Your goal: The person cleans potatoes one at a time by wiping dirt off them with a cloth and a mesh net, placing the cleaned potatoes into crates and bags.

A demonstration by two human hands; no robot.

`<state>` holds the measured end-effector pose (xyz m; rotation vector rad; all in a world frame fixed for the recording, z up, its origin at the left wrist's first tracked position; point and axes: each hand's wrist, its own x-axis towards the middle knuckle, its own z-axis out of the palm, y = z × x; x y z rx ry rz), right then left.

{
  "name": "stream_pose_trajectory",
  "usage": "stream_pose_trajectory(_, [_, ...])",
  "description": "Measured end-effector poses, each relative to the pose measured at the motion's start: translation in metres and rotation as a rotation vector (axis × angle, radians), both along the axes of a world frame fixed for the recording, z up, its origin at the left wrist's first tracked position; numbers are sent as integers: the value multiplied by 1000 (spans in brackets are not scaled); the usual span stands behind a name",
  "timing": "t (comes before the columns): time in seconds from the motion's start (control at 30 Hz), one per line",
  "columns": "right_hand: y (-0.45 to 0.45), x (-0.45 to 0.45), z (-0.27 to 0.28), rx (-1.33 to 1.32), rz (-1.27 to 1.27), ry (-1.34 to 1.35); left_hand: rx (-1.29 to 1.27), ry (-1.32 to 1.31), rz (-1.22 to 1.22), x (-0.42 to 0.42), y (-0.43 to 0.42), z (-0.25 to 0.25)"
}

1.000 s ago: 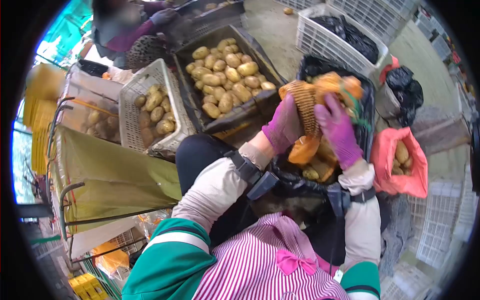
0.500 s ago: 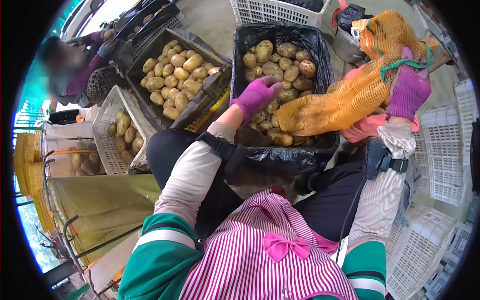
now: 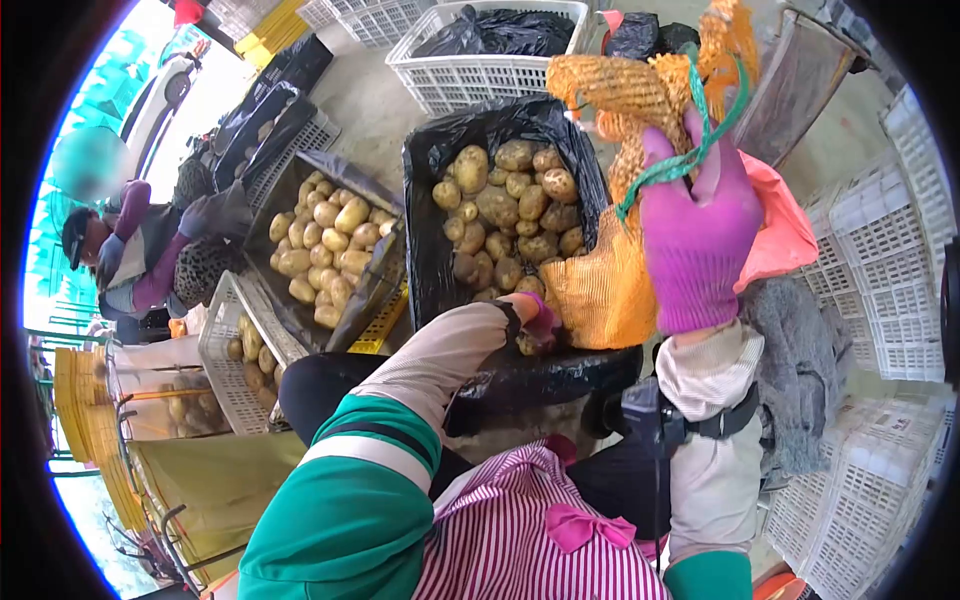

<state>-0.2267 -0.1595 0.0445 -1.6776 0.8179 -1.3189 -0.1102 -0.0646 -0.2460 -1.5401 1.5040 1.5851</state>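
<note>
My right hand (image 3: 700,235), in a purple knit glove, is closed on an orange mesh bag (image 3: 600,295) at its gathered upper part. A green cord (image 3: 680,165) loops over the fingers. The bag hangs over the right side of a crate lined with black plastic (image 3: 425,180), its lower end resting among the potatoes (image 3: 497,207). At the crate's near edge, my left hand (image 3: 541,325), also gloved in purple, is beside the bag's lower edge; its fingers are mostly hidden, so I cannot make out any hold.
Left of the lined crate stands another crate of potatoes (image 3: 325,235), and a white crate (image 3: 225,345) with more. A white crate with black plastic (image 3: 480,70) is behind. Stacked white crates (image 3: 860,250) stand at right. A person (image 3: 140,240) works at far left.
My right hand has moved left and nearer me, bringing the mesh bag more upright. My left hand has gone down and right to the bag's lower edge. The view has shifted.
</note>
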Motion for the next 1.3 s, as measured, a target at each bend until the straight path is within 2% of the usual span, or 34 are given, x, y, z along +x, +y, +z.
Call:
stream_pose_trajectory(0.2, [-12, -5, -7, -154, 13, 82, -32, -86, -29, 6, 14, -16])
stream_pose_trajectory(0.3, [-5, -4, 0, 11, 79, 77, -51, -112, -3, 9, 15, -11])
stream_pose_trajectory(0.33, [-4, -4, -1, 1, 96, 59, -60, -118, 8, 10, 15, -5])
stream_pose_trajectory(0.37, [-7, -4, -4, -52, 76, 150, -75, -122, 26, 12, 14, 1])
stream_pose_trajectory(0.47, [-5, 1, -4, 24, 121, 115, -132, -119, 119, 24, 13, 43])
stream_pose_trajectory(0.57, [-6, 13, -8, 51, 209, 2, -183, -61, 313, 46, 21, 111])
stream_pose_trajectory(0.67, [-9, 20, -9, 100, 243, -30, -169, 191, 771, 77, 47, 177])
stream_pose_trajectory(0.7, [-10, 20, -8, 131, 255, -30, -265, 440, 1028, 91, 64, 177])
stream_pose_trajectory(0.77, [-7, 27, -13, 66, 260, -116, -241, 1059, 1402, 100, 94, 211])
stream_pose_trajectory(0.8, [-6, 29, -15, 33, 264, -157, -278, 1197, 1501, 102, 109, 227])
stream_pose_trajectory(0.87, [8, 38, -11, 117, 385, -45, -383, 1516, 1448, 102, 127, 246])
stream_pose_trajectory(0.93, [39, 43, -3, 97, 418, 45, -666, 1526, 1713, 72, 141, 280])
stream_pose_trajectory(0.97, [51, 46, -2, 159, 476, 31, -750, 1585, 1747, 66, 144, 283])
stream_pose_trajectory(1.0, [60, 49, -1, 222, 531, 23, -760, 1598, 1740, 68, 147, 275])
stream_pose_trajectory(1.03, [70, 57, -9, 9, 457, -36, -1336, 823, 1396, 71, 149, 263])
stream_pose_trajectory(1.07, [79, 56, -10, 1, 465, -28, -1133, 1220, 1517, 77, 146, 257])
stream_pose_trajectory(1.1, [91, 49, -9, -137, 422, 251, -878, 1585, 1647, 80, 143, 255])
stream_pose_trajectory(1.17, [110, 38, -48, -84, 554, 252, -811, 1703, 1834, 68, 124, 258])
stream_pose_trajectory(1.23, [114, 54, -78, -346, 752, 236, -1120, 1424, 1751, 59, 112, 236])
stream_pose_trajectory(1.27, [111, 62, -69, -815, 676, 475, -1370, 1134, 1614, 52, 109, 219])
stream_pose_trajectory(1.3, [103, 69, -83, -808, 597, 408, -1584, 832, 1449, 50, 108, 201])
